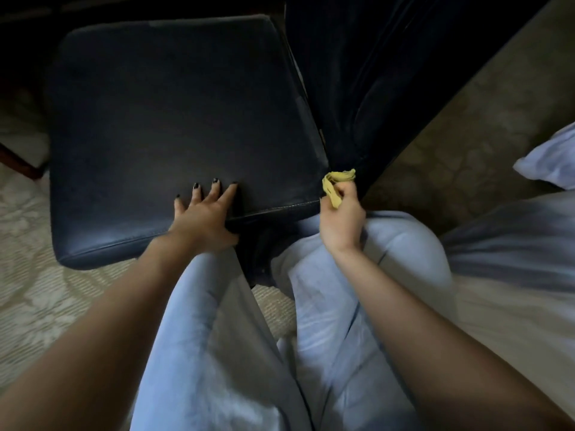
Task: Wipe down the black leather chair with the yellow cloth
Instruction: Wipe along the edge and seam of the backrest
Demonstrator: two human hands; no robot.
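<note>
black leather square chair seat point(174, 126): left hand point(205, 219) flat on its near edge, fingers spread, grip released. crumpled yellow cloth point(336, 185): clenched in right hand point(342, 219), just beside seat's near right corner.

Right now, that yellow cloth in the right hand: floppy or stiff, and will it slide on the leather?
Likely floppy: the yellow cloth sits bunched and folded in the right hand, its loose ends drooping. Probably light, since a loose fist holds all of it. On the smooth-looking seat of the black leather chair it may glide easily, though it could crumple rather than push flat.
</note>
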